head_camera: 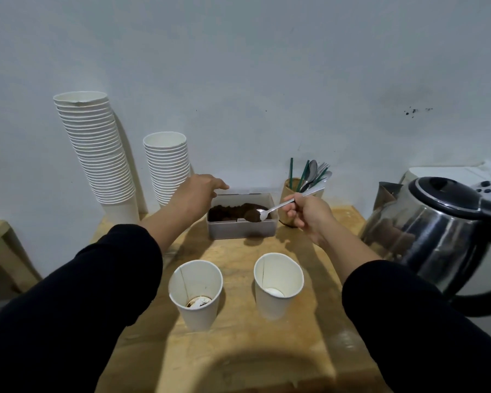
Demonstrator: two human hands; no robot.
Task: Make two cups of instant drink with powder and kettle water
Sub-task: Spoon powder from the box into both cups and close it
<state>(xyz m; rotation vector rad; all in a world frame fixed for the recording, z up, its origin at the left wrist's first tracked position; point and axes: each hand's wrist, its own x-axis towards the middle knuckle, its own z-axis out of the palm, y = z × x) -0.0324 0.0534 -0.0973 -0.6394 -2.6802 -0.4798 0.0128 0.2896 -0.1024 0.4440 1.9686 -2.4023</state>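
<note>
Right hand (306,215): fingers curled round spoon (281,206), its bowl heaped with powder over the tub (241,219)
Left hand (200,192): rests on the tub's far-left corner; grip unclear
Cups: left cup (196,293) holds powder; right cup (278,285) bare inside
Kettle (437,234): right, beside the forearm

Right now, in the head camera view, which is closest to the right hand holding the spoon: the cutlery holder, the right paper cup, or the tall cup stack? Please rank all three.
Ranked from the right hand:
1. Cutlery holder, just behind the hand, by the wall.
2. Right paper cup, in front of it, nearer the person.
3. Tall cup stack, far left against the wall.
</note>
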